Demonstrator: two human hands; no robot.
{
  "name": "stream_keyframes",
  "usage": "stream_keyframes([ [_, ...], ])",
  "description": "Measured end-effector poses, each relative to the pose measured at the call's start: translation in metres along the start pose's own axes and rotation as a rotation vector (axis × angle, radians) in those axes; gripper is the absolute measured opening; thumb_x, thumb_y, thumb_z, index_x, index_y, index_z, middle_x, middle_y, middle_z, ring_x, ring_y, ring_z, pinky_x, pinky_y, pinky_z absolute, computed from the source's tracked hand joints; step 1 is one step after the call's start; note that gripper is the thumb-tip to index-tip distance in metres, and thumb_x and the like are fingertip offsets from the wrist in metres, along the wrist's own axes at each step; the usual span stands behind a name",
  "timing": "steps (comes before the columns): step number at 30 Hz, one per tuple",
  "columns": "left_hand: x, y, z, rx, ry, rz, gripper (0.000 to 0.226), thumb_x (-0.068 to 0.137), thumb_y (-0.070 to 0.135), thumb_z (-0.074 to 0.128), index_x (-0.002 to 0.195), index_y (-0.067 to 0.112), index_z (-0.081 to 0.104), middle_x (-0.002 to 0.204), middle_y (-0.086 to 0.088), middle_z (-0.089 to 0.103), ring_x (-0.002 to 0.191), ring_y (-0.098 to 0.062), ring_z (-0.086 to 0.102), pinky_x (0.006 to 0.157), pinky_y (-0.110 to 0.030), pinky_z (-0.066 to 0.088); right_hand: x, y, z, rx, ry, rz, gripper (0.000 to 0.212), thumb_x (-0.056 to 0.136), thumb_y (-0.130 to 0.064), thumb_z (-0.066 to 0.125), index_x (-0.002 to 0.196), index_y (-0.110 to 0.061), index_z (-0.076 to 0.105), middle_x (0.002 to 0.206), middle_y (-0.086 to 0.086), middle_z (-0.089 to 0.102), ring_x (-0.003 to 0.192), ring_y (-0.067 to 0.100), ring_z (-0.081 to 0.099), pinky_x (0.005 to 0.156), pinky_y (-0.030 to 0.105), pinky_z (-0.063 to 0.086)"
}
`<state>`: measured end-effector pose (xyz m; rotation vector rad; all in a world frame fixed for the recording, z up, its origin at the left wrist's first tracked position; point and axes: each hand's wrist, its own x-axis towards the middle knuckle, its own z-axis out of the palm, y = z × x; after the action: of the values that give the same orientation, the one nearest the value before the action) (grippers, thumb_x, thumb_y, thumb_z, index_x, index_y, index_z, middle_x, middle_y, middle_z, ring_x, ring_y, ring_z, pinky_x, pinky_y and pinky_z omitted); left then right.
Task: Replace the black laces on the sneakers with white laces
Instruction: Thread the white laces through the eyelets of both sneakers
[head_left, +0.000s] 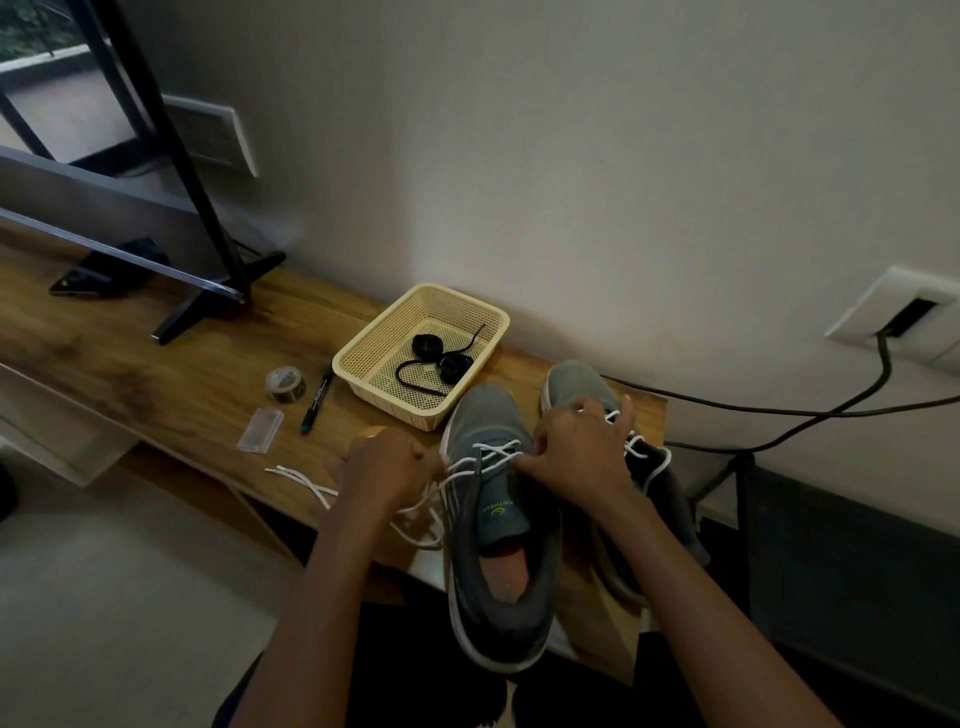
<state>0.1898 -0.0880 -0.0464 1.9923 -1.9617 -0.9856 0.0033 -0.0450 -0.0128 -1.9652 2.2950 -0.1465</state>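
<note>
The only print that can be read stands on the tongue (501, 514) of the nearer grey sneaker (540, 566): small yellow-green capitals running along the tongue, which appear to read "KNITWEAR", with a small round yellow-green logo just beside them. Left of that sneaker, the black marker pen (317, 400) bears pale print along its barrel, too small to read. The tape roll (285, 383), further left again, shows markings that cannot be made out.

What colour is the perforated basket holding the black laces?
The basket is pale yellow, almost cream; the head view, the only one, shows it clearly.
</note>
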Motion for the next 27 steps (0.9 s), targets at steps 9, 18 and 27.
stream_keyframes([
  [9,-0.003,0.012,0.01,0.197,-0.006,0.072,0.029,0.09,0.048,0.054,0.071,0.029,0.062,0.1,-0.002,0.061,0.113,-0.03,0.045,0.1,-0.049,0.035,0.009,-0.002,0.0,0.231,0.109,-0.025,0.016,0.087,-0.03,0.056,0.081,-0.018,0.064,0.104,-0.003,0.061,0.117,0.02,0.038,0.108,0.043,0.017],
  [18,-0.032,0.048,-0.027,-0.577,0.012,0.209,0.034,0.101,0.034,0.038,0.085,0.013,0.06,0.092,-0.001,0.06,0.08,-0.007,0.052,0.065,-0.02,0.034,0.01,-0.006,-0.003,0.388,0.083,-0.048,0.013,0.087,-0.025,0.058,0.085,-0.017,0.067,0.107,-0.005,0.062,0.116,0.02,0.037,0.097,0.037,0.021],
  [27,-0.043,0.071,-0.057,-1.255,0.245,0.427,0.038,0.101,0.026,0.039,0.066,0.014,0.049,0.093,-0.001,0.071,0.099,-0.015,0.062,0.087,-0.027,0.047,0.007,-0.004,-0.008,0.476,0.11,-0.04,0.007,0.086,-0.026,0.062,0.081,-0.022,0.063,0.107,-0.006,0.062,0.114,0.019,0.038,0.091,0.031,0.019],
])
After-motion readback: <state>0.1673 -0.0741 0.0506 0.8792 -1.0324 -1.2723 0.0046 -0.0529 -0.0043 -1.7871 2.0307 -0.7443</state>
